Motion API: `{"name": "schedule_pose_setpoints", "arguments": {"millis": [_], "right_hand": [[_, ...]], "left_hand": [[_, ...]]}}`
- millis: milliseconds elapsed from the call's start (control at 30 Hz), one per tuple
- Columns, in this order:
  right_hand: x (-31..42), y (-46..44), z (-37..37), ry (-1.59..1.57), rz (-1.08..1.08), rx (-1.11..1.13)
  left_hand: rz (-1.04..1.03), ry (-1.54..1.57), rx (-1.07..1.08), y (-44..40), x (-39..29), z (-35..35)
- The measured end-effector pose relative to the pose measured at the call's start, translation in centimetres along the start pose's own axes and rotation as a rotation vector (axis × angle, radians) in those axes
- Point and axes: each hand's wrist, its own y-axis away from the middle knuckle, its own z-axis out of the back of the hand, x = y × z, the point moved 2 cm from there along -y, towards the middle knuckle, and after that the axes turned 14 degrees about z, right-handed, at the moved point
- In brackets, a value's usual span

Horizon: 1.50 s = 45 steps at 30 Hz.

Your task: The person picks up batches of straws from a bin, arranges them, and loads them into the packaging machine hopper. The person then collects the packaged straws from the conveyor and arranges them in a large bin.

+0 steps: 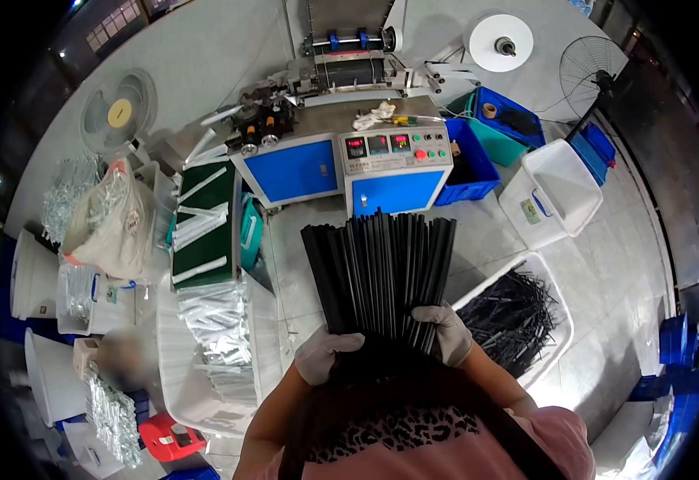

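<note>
A thick bundle of long, thin black tubes (pixel 381 268) stands upright in front of my chest, its top ends fanned out. My left hand (pixel 325 354), in a pale work glove, is closed around the bundle's lower left side. On the lower right side my right hand (pixel 444 330), gloved the same way, grips it with the thumb across the front. The bundle's lower end is dark against my apron and hard to make out. To the right of my right hand sits a white bin (pixel 559 282) holding loose black tubes (pixel 513 320).
Ahead stands a machine with blue doors (pixel 401 192) and a control panel (pixel 389 152). A green conveyor (pixel 199 192) carries white wrapped sticks down to a bin (pixel 265 328) on the left. A white crate (pixel 517 220), blue crates (pixel 485 188) and fans (pixel 593 72) stand around.
</note>
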Motion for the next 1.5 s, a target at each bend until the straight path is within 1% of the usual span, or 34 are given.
{"name": "schedule_pose_setpoints", "arguments": {"millis": [67,100,133,200,233,300,333,367,400,467,533,600,700,767,800,867,900,933,1000,1033,1067,1100,1133,1167,1200,1233,1267,1300,1333,1367,1400,1433,1467,1500], "right_hand": [[0.1,-3.4,1.9,-0.662,-0.053,0.482],[0.6,-4.7,3.4,-0.314,0.075,0.348],[2.8,-5.7,1.9,-0.317,0.074,0.363],[7.9,-6.5,-2.3,-0.219,-0.064,0.186],[9.2,-7.7,-2.3,-0.213,-0.069,0.187],[11.5,-9.7,-3.3,-0.235,-0.083,0.211],[12.4,-10.9,-3.7,-0.253,-0.099,0.218],[12.7,-12.4,-4.1,-0.259,-0.031,0.287],[12.8,-13.9,-4.3,-0.257,-0.028,0.297],[12.7,-16.6,-4.3,-0.038,-0.001,0.254],[12.9,-19.6,-4.8,0.062,-0.015,0.293],[12.3,-23.5,-5.3,0.258,0.113,0.394],[13.1,-28.6,-6.8,0.245,0.078,0.396],[14.6,-31.4,-8.5,0.249,0.023,0.358],[15.6,-32.7,-9.6,0.257,0.043,0.35],[18.9,-35.9,-11.9,0.437,0.109,0.376],[20.1,-37.4,-12.7,0.488,0.204,0.423],[21.4,-39.1,-13.8,0.491,0.221,0.426],[25.7,-42.5,-16.5,0.742,0.33,0.536],[28.2,-43.6,-18.5,0.856,0.264,0.597],[31.0,-44.4,-20.8,0.967,0.201,0.663],[33.6,-45.4,-22.7,1.05,0.282,0.754],[36.2,-46.3,-24.6,1.134,0.367,0.851],[39.0,-46.5,-27.1,1.308,0.384,0.82],[41.5,-47.0,-29.2,1.482,0.4,0.786],[43.6,-48.3,-30.7,1.425,0.428,0.882],[45.7,-49.8,-32.0,1.367,0.453,0.982],[47.3,-52.6,-32.8,1.279,0.399,1.077],[48.6,-55.3,-33.5,1.186,0.34,1.173],[50.4,-56.9,-34.7,1.283,0.328,1.212],[52.0,-59.9,-35.2,1.462,0.456,1.259],[52.4,-62.2,-35.3,1.384,0.407,1.301],[52.6,-64.5,-35.5,1.306,0.35,1.338],[52.4,-66.8,-35.0,1.397,0.436,1.227]], "left_hand": [[-0.027,-0.025,-0.029,-2.8,0.4,1.1],[-0.042,-0.034,-0.046,-4.4,0.7,1.6],[-0.057,-0.043,-0.063,-6.0,0.8,2.1],[0.04,0.152,0.011,-8.8,-0.2,3.1],[0.072,0.214,0.031,-10.0,-1.3,3.5],[0.283,0.751,0.213,-12.0,-5.6,3.3],[0.268,0.74,0.204,-13.3,-7.0,3.5],[0.276,0.61,0.175,-14.6,-8.1,3.8],[0.289,0.484,0.148,-15.8,-9.1,3.8],[0.33,0.54,0.125,-18.6,-10.8,3.8],[0.352,0.439,0.09,-21.5,-11.2,4.6],[0.321,0.457,0.058,-24.9,-9.9,5.7],[0.262,0.07,0.135,-29.9,-8.5,9.0],[0.228,0.074,0.134,-32.4,-9.7,11.4],[0.246,0.192,0.148,-33.7,-10.8,12.2],[0.28,0.43,0.171,-36.1,-13.3,13.8],[0.205,0.354,0.116,-37.4,-14.8,14.3],[0.136,0.277,0.061,-38.6,-15.8,15.1],[-0.135,-0.214,0.042,-41.3,-18.4,16.8],[-0.283,-0.428,-0.009,-42.6,-19.6,17.7],[-0.497,-0.574,-0.059,-43.5,-21.1,18.3],[-0.428,-0.256,-0.073,-47.7,-20.1,18.3],[-0.361,0.006,-0.074,-48.9,-22.4,18.8],[-0.318,0.28,-0.086,-50.1,-24.7,19.3],[-0.317,0.392,-0.099,-49.7,-29.6,20.1],[-0.322,0.503,-0.112,-49.3,-34.5,20.9],[-0.367,0.506,-0.146,-50.8,-36.9,21.6],[-0.452,0.67,-0.072,-53.6,-38.1,22.0],[-0.457,0.749,-0.102,-55.6,-39.9,22.8],[-0.422,0.814,-0.17,-57.3,-41.7,23.6],[-0.374,0.857,-0.275,-58.9,-43.0,24.3],[-0.32,0.879,-0.435,-60.5,-44.1,25.1],[-0.253,0.838,-0.686,-61.1,-44.9,25.9],[-0.15,0.79,-0.93,-61.6,-45.7,26.7]]}}
